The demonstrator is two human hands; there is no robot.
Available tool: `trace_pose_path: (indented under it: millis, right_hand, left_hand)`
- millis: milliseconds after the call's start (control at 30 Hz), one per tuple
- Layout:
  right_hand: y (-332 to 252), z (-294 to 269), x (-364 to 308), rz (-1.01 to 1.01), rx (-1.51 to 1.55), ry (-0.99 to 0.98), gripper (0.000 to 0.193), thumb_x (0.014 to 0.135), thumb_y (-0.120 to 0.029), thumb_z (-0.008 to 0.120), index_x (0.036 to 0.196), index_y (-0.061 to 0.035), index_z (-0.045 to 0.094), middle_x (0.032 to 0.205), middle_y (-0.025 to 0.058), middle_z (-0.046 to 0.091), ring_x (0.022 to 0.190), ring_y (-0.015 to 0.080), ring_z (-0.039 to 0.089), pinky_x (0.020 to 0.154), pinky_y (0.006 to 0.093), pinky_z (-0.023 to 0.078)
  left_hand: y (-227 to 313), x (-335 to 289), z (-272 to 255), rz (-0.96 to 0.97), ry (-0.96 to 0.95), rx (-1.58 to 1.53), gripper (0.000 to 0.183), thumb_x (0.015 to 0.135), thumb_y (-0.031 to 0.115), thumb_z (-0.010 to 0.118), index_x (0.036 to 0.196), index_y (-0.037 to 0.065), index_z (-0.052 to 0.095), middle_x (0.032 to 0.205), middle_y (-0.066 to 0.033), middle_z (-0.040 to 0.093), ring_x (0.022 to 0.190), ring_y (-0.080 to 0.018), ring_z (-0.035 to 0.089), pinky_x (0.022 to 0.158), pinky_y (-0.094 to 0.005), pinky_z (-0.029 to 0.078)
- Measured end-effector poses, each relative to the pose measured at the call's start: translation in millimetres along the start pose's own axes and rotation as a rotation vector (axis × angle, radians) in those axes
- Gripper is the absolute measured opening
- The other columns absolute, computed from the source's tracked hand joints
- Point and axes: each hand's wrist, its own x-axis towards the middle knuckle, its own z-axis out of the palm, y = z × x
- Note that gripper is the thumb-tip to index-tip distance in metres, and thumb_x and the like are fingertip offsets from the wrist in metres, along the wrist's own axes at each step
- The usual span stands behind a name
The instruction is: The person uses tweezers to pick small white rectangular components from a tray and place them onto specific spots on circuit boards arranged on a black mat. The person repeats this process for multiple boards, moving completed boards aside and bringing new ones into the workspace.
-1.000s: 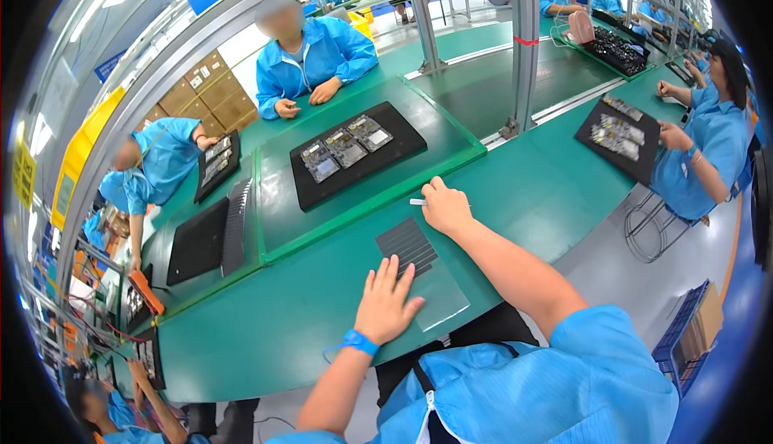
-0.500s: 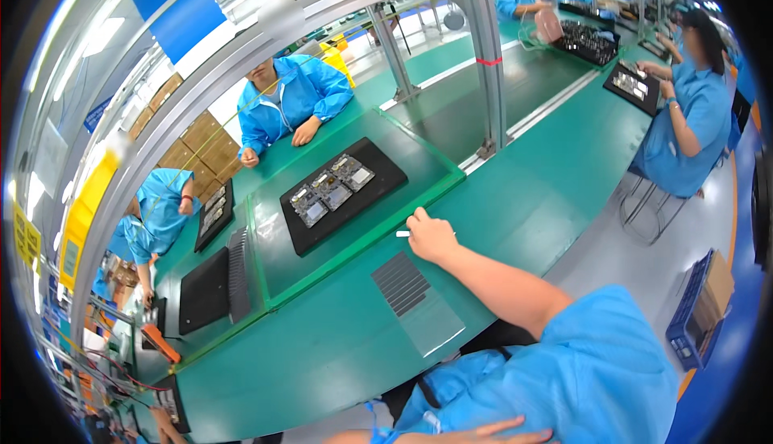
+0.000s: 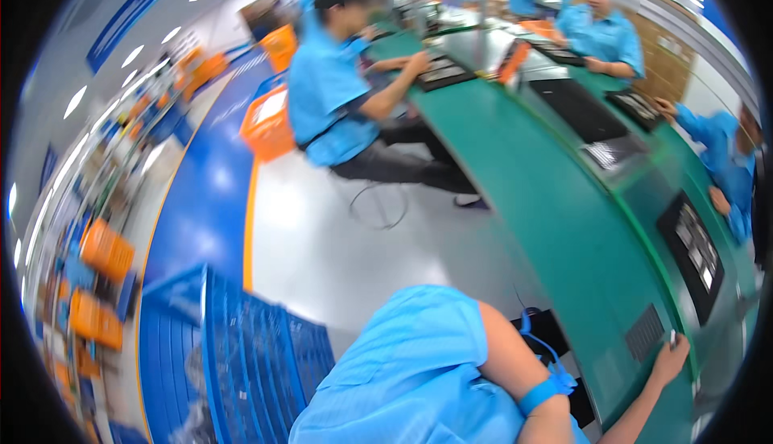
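Observation:
At the lower right, my right hand is closed around a short white stick whose end sticks out past the fingers. It is over the green workbench, beside a sheet of dark grey strips. Beyond the green divider lies a black tray carrying several circuit boards. My left forearm, with a blue band round it, runs down to the lower edge; the left hand itself is out of the picture.
Blue crates stand on the floor at my left. A co-worker in blue sits at the bench further along, an orange bin behind them. Two people sit across the bench. A black mat lies beyond the divider.
The view has swung to the left, so the bench and my right hand now appear further right. My right hand still holds the white stick. My left hand has left the picture.

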Motion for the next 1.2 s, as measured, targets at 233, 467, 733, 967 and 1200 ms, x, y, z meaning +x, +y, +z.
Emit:
trace_pose_path:
  millis: [233, 467, 733, 967, 1200]
  right_hand:
    - [73, 43, 41, -0.044, -0.344, -0.081, 0.026, 0.083, -0.008, 0.054, 0.109, -0.0039, 0.057, 0.107, 0.0124, 0.058, 0.099, 0.0309, 0.058, 0.086, 0.0384, 0.044]
    - [35, 9, 26, -0.014, -0.047, -0.132, 0.029, 0.085, -0.013, 0.053, 0.112, -0.002, 0.058, 0.107, 0.0151, 0.061, 0.101, 0.03, 0.06, 0.087, 0.0377, 0.045]
    - [6, -1, 31, -0.024, -0.053, -0.145, 0.027, 0.086, -0.014, 0.052, 0.11, -0.003, 0.059, 0.105, 0.0139, 0.063, 0.098, 0.0298, 0.061, 0.085, 0.0374, 0.045]
    - [38, -1, 40, -0.007, -0.025, -0.052, 0.027, 0.084, -0.01, 0.052, 0.11, -0.0043, 0.059, 0.103, 0.0122, 0.063, 0.098, 0.0283, 0.06, 0.086, 0.0368, 0.045]
    - [30, -6, 26, -0.009, -0.032, 0.004, 0.029, 0.082, -0.01, 0.056, 0.109, -0.0018, 0.06, 0.106, 0.0153, 0.062, 0.1, 0.0309, 0.06, 0.087, 0.0385, 0.046]
  left_hand:
    - [39, 16, -11, 0.36, 0.366, 0.23, 0.047, 0.09, 0.04, 0.053, 0.102, -0.006, 0.058, 0.106, -0.0165, 0.061, 0.088, -0.0311, 0.057, 0.075, -0.0442, 0.045]
    - [82, 22, 31, 0.304, 0.345, 0.268, 0.045, 0.09, 0.038, 0.053, 0.107, -0.003, 0.056, 0.112, -0.0178, 0.057, 0.095, -0.0331, 0.055, 0.08, -0.0463, 0.043]
    - [97, 18, 45, 0.244, 0.347, 0.351, 0.046, 0.089, 0.037, 0.053, 0.113, -0.002, 0.054, 0.118, -0.0194, 0.054, 0.103, -0.0349, 0.051, 0.086, -0.0482, 0.04]
    - [95, 16, 35, 0.267, 0.36, 0.328, 0.047, 0.089, 0.036, 0.053, 0.119, 0.0, 0.052, 0.123, -0.0207, 0.05, 0.11, -0.0364, 0.048, 0.09, -0.0499, 0.038]
    - [97, 8, -7, 0.294, 0.349, 0.309, 0.05, 0.089, 0.035, 0.054, 0.125, 0.001, 0.05, 0.129, -0.0221, 0.047, 0.117, -0.038, 0.044, 0.095, -0.0516, 0.036]
